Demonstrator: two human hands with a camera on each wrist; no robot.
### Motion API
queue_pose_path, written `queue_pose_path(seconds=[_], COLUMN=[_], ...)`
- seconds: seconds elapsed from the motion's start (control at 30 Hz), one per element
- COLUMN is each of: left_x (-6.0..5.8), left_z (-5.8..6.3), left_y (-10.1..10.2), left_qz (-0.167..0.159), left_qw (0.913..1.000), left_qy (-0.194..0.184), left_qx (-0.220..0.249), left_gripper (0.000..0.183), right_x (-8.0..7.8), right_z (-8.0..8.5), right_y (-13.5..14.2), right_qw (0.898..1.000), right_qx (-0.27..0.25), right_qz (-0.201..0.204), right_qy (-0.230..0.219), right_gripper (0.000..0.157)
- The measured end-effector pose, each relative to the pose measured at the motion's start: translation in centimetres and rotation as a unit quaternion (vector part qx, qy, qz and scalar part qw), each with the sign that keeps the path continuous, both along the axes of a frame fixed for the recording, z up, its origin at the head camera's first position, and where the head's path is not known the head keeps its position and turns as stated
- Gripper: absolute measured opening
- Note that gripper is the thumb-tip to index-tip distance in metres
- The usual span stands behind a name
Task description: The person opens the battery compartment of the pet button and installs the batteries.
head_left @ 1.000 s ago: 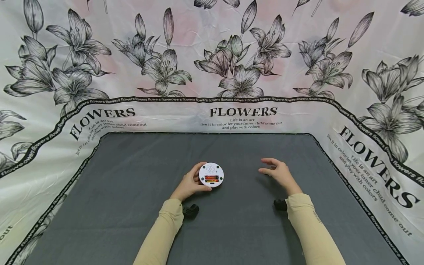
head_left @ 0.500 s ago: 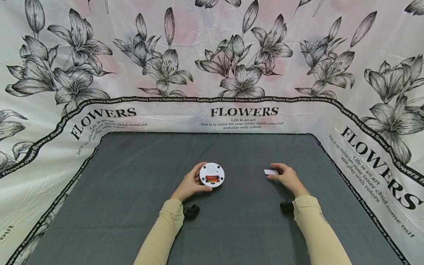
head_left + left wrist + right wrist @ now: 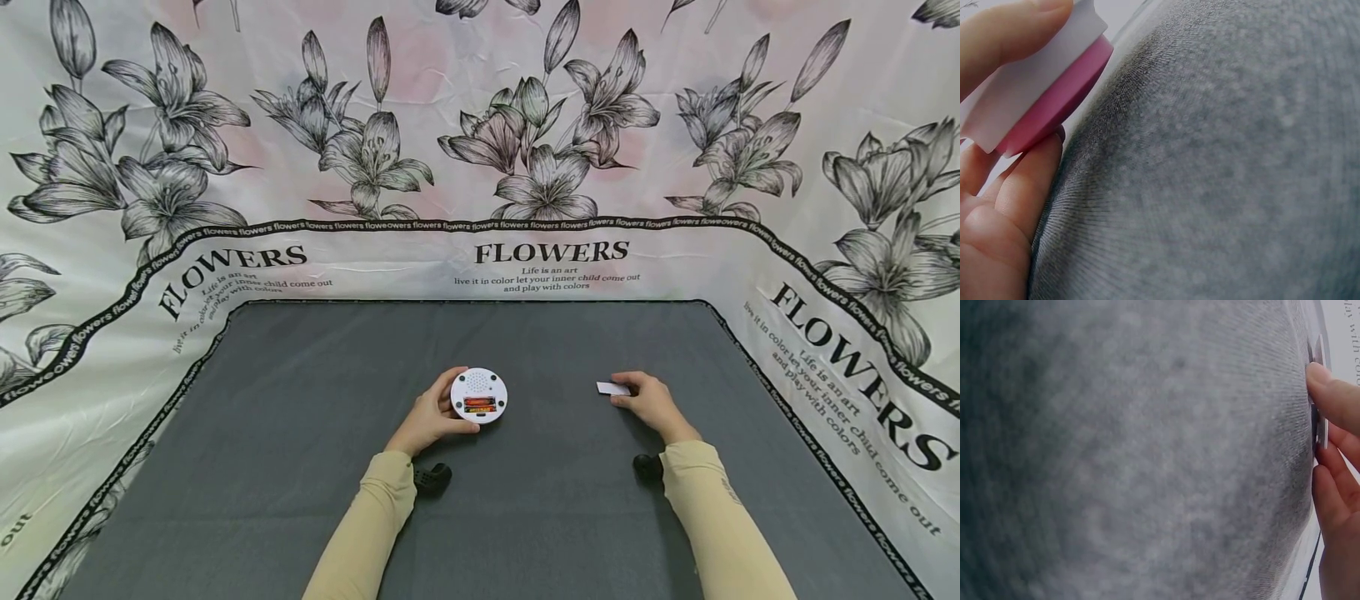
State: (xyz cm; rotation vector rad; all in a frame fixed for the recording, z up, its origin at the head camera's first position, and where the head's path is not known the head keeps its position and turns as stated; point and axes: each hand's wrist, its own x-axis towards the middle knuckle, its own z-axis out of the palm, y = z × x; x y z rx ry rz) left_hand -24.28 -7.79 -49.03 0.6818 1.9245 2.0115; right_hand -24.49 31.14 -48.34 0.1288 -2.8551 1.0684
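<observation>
My left hand holds a round white device by its edge, thumb on the near side and fingers on the far side. Its underside faces up, showing speaker holes, small dark feet and an uncovered compartment with two red-and-black batteries. From the left wrist view, the device has a white body and a pink side turned toward the grey cloth. Off to the right, my right hand pinches a small flat white battery cover between thumb and fingers. Only a thin edge of that cover shows in the right wrist view.
A dark grey cloth lies under both hands. Behind it and along the sides hangs a white sheet printed with lilies and "FLOWERS" lettering. Black wrist cameras sit at the cuffs of the beige sleeves.
A second ago no cover showed at the right hand; it now pinches the white cover, a little further right. The left hand and the device have stayed in place.
</observation>
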Motion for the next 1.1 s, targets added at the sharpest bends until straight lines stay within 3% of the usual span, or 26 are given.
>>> queue_pose_path(seconds=[0.23, 0.73, 0.87, 1.1], left_x=[0.0, 0.0, 0.1, 0.1], left_z=[0.1, 0.1, 0.1, 0.1], left_y=[0.0, -0.1, -0.1, 0.0], left_qz=[-0.001, 0.003, 0.000, 0.000], left_qw=[1.0000, 1.0000, 0.9999, 1.0000], left_qy=[-0.005, 0.000, -0.004, -0.004], left_qx=[-0.001, 0.007, 0.010, 0.008], left_gripper=[0.091, 0.092, 0.092, 0.093], right_x=[-0.1, -0.6, -0.7, -0.6], right_z=[0.4, 0.9, 1.2, 2.6], right_y=[-0.5, -1.4, -3.0, -8.0], right_qw=[0.999, 0.999, 0.999, 0.995], right_qx=[0.024, 0.035, 0.011, -0.028], right_qz=[0.017, 0.035, 0.044, 0.098], right_qy=[0.012, -0.011, -0.027, 0.008], right_gripper=[0.033, 0.031, 0.032, 0.034])
